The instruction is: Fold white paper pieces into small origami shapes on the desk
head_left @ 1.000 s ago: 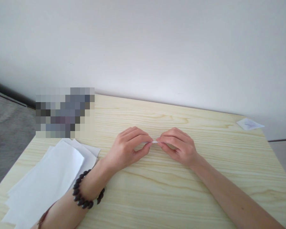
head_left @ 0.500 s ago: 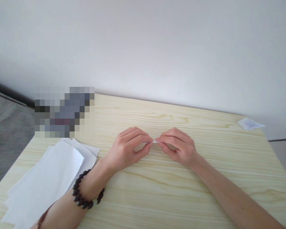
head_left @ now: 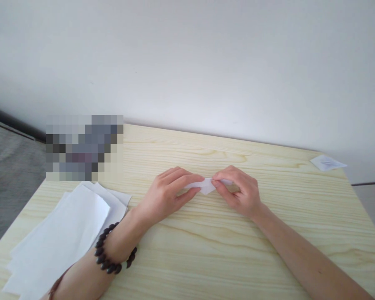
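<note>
Between my two hands is a small folded piece of white paper (head_left: 207, 187), with a pointed flap hanging toward me. My left hand (head_left: 171, 189) pinches its left part between thumb and fingers. On the other side, my right hand (head_left: 237, 187) grips the paper with thumb and fingertips near the middle fold. Fingers hide parts of both ends of the paper. A dark beaded bracelet (head_left: 108, 254) circles my left wrist.
A stack of white paper sheets (head_left: 59, 233) lies at the left of the wooden table (head_left: 206, 258), partly under my left forearm. A folded paper piece (head_left: 326, 162) sits at the far right corner. A pixelated patch (head_left: 87, 150) covers something at the back left. Behind stands a pale wall (head_left: 206, 66).
The folded paper, earlier seen as a thin edge between my fingertips, now shows its face and a pointed flap. My right hand has shifted slightly right; the left hand stays nearly in place.
</note>
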{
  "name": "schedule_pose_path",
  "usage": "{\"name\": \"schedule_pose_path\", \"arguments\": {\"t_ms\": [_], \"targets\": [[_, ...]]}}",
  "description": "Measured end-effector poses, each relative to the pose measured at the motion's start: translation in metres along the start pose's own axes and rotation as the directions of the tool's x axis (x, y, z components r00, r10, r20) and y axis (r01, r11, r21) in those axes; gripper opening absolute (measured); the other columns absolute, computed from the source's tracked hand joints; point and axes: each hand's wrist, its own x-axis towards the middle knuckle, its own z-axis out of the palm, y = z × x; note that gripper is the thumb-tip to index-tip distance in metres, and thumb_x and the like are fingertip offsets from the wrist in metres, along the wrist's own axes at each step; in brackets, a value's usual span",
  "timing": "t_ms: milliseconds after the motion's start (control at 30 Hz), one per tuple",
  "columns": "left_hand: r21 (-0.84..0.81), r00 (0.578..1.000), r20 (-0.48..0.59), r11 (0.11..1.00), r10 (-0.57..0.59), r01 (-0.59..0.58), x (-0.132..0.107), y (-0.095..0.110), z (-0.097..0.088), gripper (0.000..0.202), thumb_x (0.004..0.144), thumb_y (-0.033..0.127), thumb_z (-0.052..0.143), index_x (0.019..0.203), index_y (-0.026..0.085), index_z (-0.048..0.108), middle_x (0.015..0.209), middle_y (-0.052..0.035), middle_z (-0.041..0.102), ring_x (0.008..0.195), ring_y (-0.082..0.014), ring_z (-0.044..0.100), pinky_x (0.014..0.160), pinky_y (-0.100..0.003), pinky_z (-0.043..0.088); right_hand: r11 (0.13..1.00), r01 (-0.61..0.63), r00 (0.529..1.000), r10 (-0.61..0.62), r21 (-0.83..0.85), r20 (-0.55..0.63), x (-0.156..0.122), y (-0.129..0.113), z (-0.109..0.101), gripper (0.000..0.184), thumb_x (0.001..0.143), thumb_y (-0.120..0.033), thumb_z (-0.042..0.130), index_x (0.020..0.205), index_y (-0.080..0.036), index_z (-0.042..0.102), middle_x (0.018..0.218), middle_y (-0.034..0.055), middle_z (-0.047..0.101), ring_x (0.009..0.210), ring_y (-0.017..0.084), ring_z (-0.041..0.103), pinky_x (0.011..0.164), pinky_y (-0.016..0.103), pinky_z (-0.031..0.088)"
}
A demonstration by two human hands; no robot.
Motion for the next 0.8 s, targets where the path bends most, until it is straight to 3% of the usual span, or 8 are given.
{"name": "schedule_pose_path", "arguments": {"t_ms": [167,367,800], "targets": [[-0.028,0.999,-0.015,0.998,-0.049,0.049,0.0022,0.0031,-0.003,0.021,0.086,0.02,0.063,0.107,0.018,0.062,0.089,-0.0053,0.07,0.08,-0.0151,0.066,0.07,-0.026,0.052,0.999,-0.04,0.999,0.041,-0.035,0.028,0.0003,-0.0015,-0.0019,0.017,0.084,-0.014,0.061,0.099,-0.022,0.059,0.084,0.0032,0.07,0.075,0.016,0.065,0.067,0.029,0.053],[-0.043,0.993,-0.034,0.993,-0.111,0.109,0.002,0.0044,-0.0045,0.018,0.088,0.02,0.059,0.105,0.016,0.063,0.088,-0.0059,0.069,0.079,-0.0153,0.065,0.071,-0.026,0.052,1.0,-0.027,0.996,0.029,-0.015,0.084,0.0003,-0.0013,-0.0033,0.027,0.083,-0.019,0.063,0.109,-0.021,0.055,0.093,0.0065,0.069,0.084,0.019,0.066,0.073,0.032,0.054],[-0.071,0.992,-0.004,0.99,-0.124,0.123,0.0015,0.0031,-0.0033,0.018,0.09,0.017,0.055,0.106,0.017,0.061,0.091,-0.006,0.069,0.083,-0.0153,0.065,0.074,-0.027,0.052,0.999,-0.035,0.996,0.038,-0.033,0.084,0.0014,-0.001,-0.0026,0.021,0.086,-0.013,0.056,0.106,-0.022,0.057,0.089,0.0047,0.069,0.08,0.016,0.065,0.07,0.029,0.053]]}}
